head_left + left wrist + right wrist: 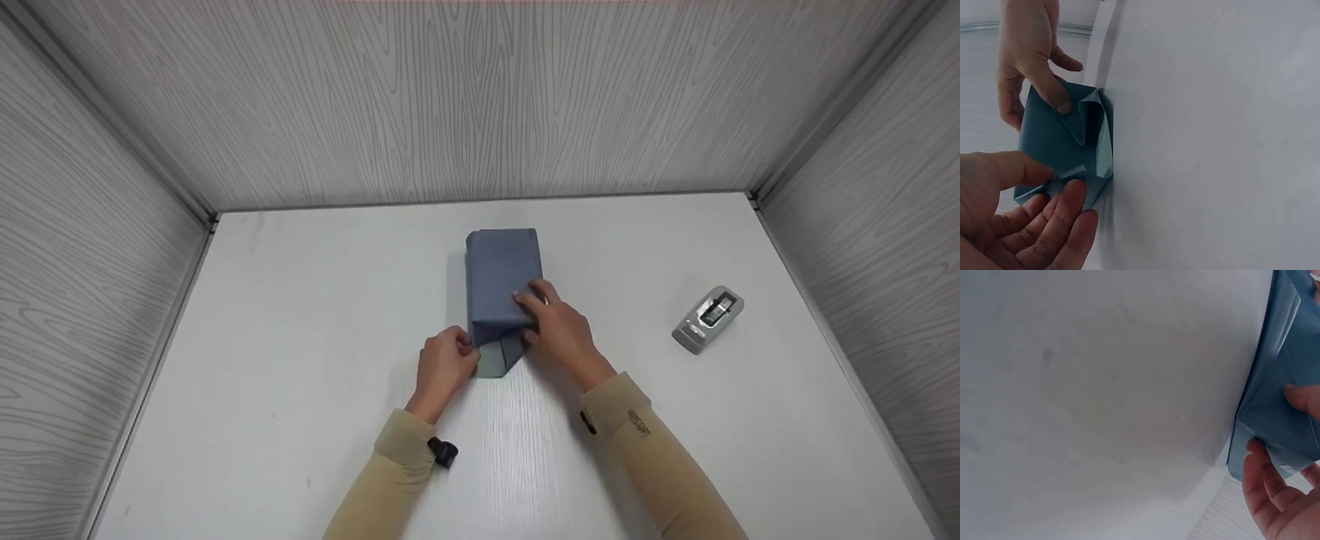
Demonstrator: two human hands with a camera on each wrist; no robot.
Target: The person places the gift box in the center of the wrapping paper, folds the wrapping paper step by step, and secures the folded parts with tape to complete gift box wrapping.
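Note:
A box-shaped parcel in blue wrapping paper (504,262) lies on the white table, its near end partly unfolded. From that end a paper flap (491,361) sticks out toward me, showing its pale green inner side. My left hand (445,365) pinches the paper at the left corner of this end, thumb against fingers in the left wrist view. On the opposite side, my right hand (564,331) grips the parcel, with its thumb pressing a folded-in corner (1075,121) and its fingers over the parcel's edge. Part of the end is hidden behind the hands.
A small silver-grey device with a dark recess, possibly a tape dispenser (708,319), lies to the right of the parcel. Grey wood-grain panels (480,105) enclose the white table (315,300) at the back and both sides.

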